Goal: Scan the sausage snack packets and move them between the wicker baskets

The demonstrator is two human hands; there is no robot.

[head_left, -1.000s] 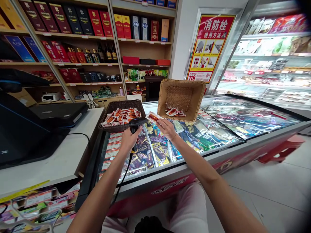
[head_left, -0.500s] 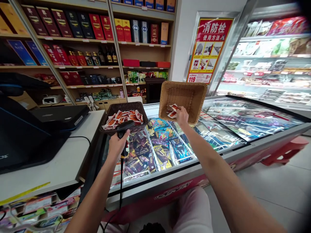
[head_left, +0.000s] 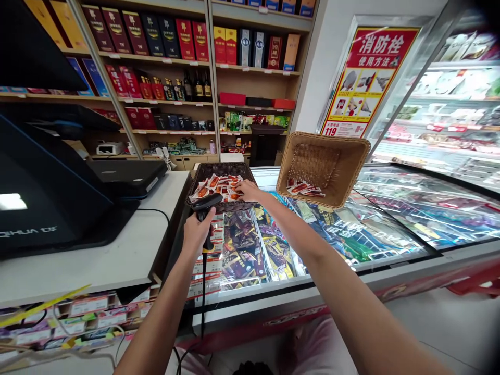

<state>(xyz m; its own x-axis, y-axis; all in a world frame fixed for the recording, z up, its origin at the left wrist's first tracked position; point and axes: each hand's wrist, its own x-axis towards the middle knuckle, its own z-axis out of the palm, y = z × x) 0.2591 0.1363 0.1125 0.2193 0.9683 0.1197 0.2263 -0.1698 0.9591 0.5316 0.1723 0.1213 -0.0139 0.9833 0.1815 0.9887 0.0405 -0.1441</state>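
My left hand (head_left: 197, 232) grips a black barcode scanner (head_left: 207, 205) by its handle, its cable hanging down. The scanner's head is at the front edge of a dark brown wicker basket (head_left: 246, 172), which holds many small snack packets (head_left: 219, 182) in clear and reddish wrap. Inside that basket my right hand (head_left: 249, 191) has its fingers bent closed onto packets at the right side; the fingertips are partly hidden. To the right, a tan wicker basket (head_left: 328, 156) stands tilted with its opening toward me. Several packets (head_left: 304, 188) lie along its lower side.
Both baskets rest on a glass-topped freezer (head_left: 308, 291) full of packaged ice creams. A counter (head_left: 117, 245) with a black checkout machine (head_left: 50, 208) is at left. Behind are shelves of boxes (head_left: 152, 36) and bottles; a chilled display (head_left: 461, 104) stands at right.
My right hand has left the tan basket, where packets now lie, and moved left into the dark basket. The view has swung left. My left hand still holds the scanner.
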